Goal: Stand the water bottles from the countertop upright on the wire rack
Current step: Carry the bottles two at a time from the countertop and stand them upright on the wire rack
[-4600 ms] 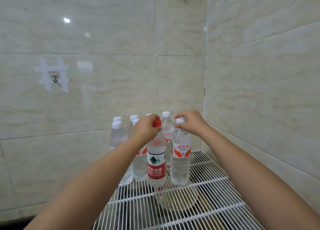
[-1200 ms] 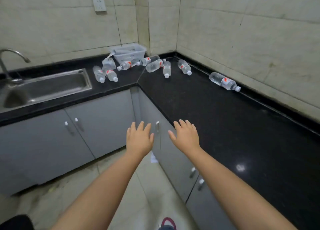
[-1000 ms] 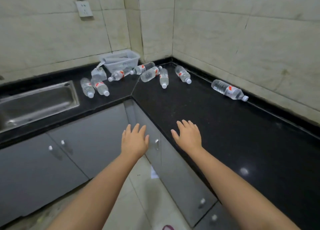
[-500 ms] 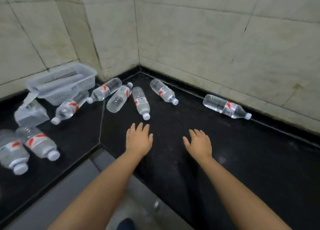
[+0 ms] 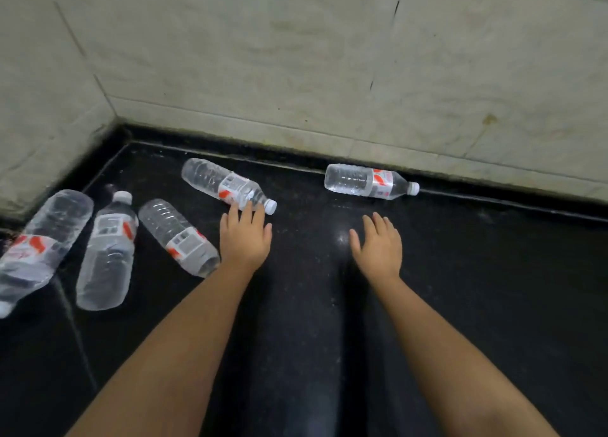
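Open hands over lying water bottles

Left hand (image 5: pixel 245 239), grip open, fingertips at one water bottle (image 5: pixel 227 186); right hand (image 5: pixel 378 245), grip open, empty, another bottle (image 5: pixel 368 181) beyond on black tabletop (image 5: pixel 460 288).

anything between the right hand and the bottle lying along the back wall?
No. In the head view, only bare black countertop separates the open right hand from the bottle by the wall; they are apart, nothing lies between.
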Tool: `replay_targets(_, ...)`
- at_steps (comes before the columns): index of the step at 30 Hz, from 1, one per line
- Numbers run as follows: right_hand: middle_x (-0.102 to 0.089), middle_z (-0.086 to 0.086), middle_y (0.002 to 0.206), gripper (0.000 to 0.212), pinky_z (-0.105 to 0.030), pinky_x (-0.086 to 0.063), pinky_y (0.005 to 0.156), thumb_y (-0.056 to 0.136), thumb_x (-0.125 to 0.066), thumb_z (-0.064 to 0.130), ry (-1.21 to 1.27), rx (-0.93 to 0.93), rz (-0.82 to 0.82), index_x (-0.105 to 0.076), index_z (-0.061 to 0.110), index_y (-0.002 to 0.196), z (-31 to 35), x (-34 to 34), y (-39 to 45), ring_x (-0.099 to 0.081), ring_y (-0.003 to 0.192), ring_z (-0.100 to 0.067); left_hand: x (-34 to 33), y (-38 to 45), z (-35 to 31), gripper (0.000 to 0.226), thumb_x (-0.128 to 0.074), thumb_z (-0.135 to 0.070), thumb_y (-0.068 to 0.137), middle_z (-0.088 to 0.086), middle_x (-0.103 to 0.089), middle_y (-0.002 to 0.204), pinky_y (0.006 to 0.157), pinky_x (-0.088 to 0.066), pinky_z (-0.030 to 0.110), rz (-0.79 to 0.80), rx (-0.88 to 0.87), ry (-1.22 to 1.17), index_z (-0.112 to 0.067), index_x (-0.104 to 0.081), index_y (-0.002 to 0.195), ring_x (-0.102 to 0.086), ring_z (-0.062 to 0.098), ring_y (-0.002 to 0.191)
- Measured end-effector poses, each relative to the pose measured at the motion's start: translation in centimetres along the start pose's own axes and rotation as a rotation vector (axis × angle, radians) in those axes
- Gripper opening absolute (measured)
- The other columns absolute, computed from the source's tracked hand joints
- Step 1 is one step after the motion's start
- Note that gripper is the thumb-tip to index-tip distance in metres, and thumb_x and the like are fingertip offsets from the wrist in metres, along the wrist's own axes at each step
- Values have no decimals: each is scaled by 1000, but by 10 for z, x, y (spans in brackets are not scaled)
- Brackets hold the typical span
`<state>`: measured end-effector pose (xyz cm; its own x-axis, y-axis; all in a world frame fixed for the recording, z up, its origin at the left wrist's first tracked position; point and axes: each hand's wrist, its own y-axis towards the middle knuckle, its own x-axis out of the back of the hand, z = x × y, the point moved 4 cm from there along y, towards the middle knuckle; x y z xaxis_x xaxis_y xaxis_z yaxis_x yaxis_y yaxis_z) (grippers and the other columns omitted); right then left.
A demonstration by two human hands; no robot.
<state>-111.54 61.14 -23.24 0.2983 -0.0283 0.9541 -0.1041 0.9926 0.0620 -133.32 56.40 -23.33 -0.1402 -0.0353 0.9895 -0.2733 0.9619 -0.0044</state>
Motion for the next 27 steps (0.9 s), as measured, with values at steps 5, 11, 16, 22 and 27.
replay_targets(5, -68, -27, 106, 37, -56, -52, 85, 80, -62, 23, -23, 19, -40, -66, -5, 103, -6, -23, 55, -63, 102, -44, -15, 45, 10, 39, -54, -25, 85, 23, -62, 120, 92, -47, 54, 15, -40, 50, -1, -62, 114, -53, 46, 116)
replay_targets(11, -52, -25, 131, 48, -53, -36, 102, 79, -67, 23, -117, 164, 16, -56, 0, 120, 3, -33, 148, -47, 123, -43, -23, 108, 19, 61, -36, -53, 91, 8, -22, 155, 116, -10, 50, 188, -184, 214, -20, -33, 142, -11, 29, 145)
replay_targets(16, -24, -13, 151, 65, -46, -18, 110, 88, -53, 41, -150, 172, 84, -28, 16, 142, -8, -50, 178, -21, 139, -30, -37, 125, 19, 59, -71, -47, 72, 22, -51, 133, 106, -30, 59, 258, -317, 307, -13, -61, 119, -44, 39, 128)
replay_targets(22, -38, -10, 139, 69, -41, -25, 103, 84, -58, 41, -268, 280, 188, -28, 17, 141, -10, -38, 185, -30, 126, -31, -44, 131, 13, 54, -92, -43, 34, 20, -66, 71, 58, -56, 41, 135, -432, 404, -9, -72, 71, -64, 36, 61)
replay_targets(27, -46, -4, 137, 73, -45, -26, 102, 74, -71, 36, -240, 550, 325, -39, 23, 138, -26, -18, 137, -37, 125, -31, -41, 113, -27, 45, -83, -40, 60, 24, -62, 76, 69, -50, 41, 170, -348, 292, -1, -67, 75, -60, 38, 73)
